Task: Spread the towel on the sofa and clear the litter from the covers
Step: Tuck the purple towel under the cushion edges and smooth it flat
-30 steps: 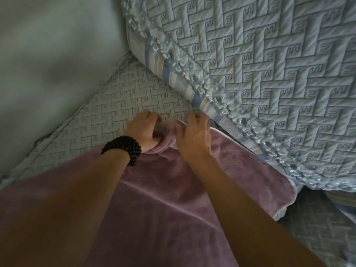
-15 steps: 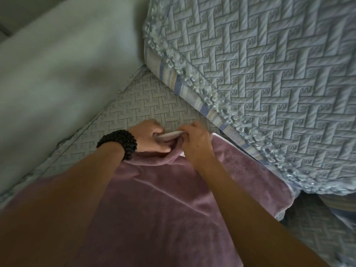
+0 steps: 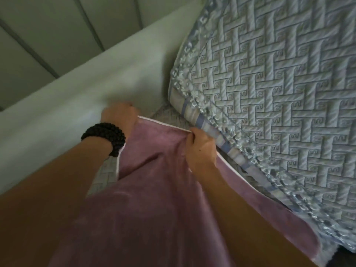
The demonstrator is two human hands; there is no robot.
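Note:
A mauve towel [image 3: 154,189] with a white hem lies over the sofa's quilted seat cover [image 3: 105,175]. My left hand [image 3: 119,117], with a black bead bracelet on the wrist, grips the towel's far left corner by the sofa arm. My right hand [image 3: 200,147] pinches the same far hem near the backrest cover. The hem is stretched taut between the two hands. No litter shows in this view.
A pale blue quilted backrest cover [image 3: 279,93] with a ruffled, striped edge hangs at the right. The pale green sofa arm [image 3: 77,105] runs along the left, with a panelled wall [image 3: 48,35] behind it.
Both hands have gone from bunching the towel's edge together to pulling it apart. My left hand has moved out toward the sofa arm, and the hem is now stretched straight.

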